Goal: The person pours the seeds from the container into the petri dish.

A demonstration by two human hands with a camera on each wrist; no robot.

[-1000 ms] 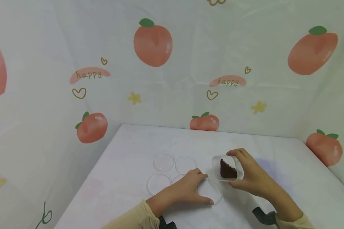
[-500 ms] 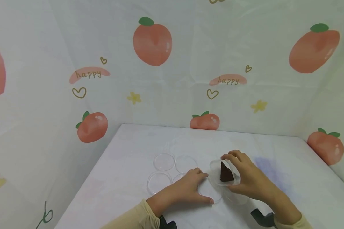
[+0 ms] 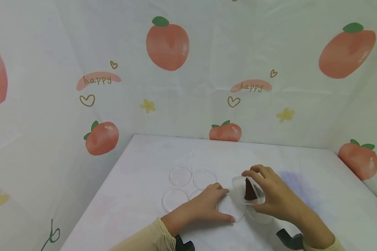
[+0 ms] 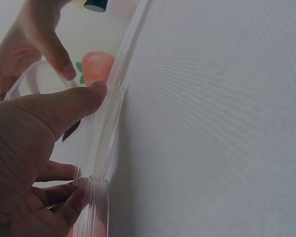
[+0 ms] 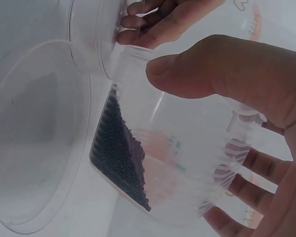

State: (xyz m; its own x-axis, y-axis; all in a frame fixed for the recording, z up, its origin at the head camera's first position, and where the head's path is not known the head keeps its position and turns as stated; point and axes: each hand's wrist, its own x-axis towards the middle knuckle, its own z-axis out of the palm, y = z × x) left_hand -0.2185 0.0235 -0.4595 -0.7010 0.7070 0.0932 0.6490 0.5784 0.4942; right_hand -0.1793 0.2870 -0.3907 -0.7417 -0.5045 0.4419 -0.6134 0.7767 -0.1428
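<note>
My right hand (image 3: 274,190) grips a clear plastic container (image 5: 192,128) between thumb and fingers. The container is tilted toward the left hand, above the table, and dark fine granules (image 5: 119,153) lie heaped in one lower corner. My left hand (image 3: 201,209) rests low on the table, thumb and fingers spread around a clear round dish (image 4: 96,143) that looks like a petri dish. In the left wrist view the thumb touches one side of the dish and fingers the other. Part of this dish is hidden by my left hand. Its contents cannot be made out.
Several more clear round dishes stand close together: one dish (image 3: 180,176) at the back left, another dish (image 3: 205,179) beside it, a nearer dish (image 3: 175,199). One dish (image 3: 261,217) lies below the right hand. A printed curtain (image 3: 191,97) backs the white table (image 3: 138,167).
My right hand has come slightly left and lower with the container, tilting it so the granules slope more steeply. A dish beneath it shows now. The left hand stays put.
</note>
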